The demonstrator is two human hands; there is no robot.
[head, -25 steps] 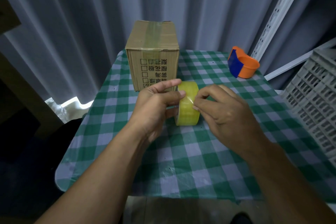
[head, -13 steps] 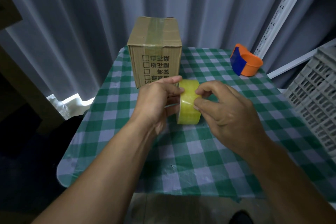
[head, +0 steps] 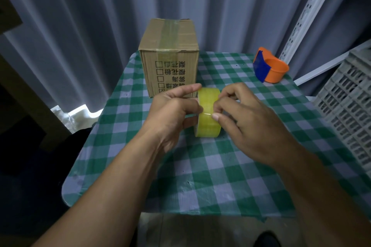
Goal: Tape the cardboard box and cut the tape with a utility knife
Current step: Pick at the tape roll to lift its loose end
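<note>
A yellow roll of clear tape [head: 207,124] stands on edge above the checked tablecloth. My left hand [head: 172,114] grips it from the left side, index finger stretched along its top. My right hand [head: 247,122] rests against the roll's right side, thumb nail pressed on the tape's outer face at a seam line. Behind the roll stands a closed cardboard box [head: 170,60] with printed characters on its front and a strip of tape along its top seam. No utility knife is visible.
An orange and blue tape dispenser [head: 269,68] sits at the table's back right. A grey plastic crate [head: 349,106] stands off the right edge. A green and white checked cloth [head: 210,176] covers the small table. Curtains hang behind; a white perforated rail leans at right.
The roll and both hands stay in about the same place. My right thumb has slid down the roll's face to the seam line; the view has shifted slightly.
</note>
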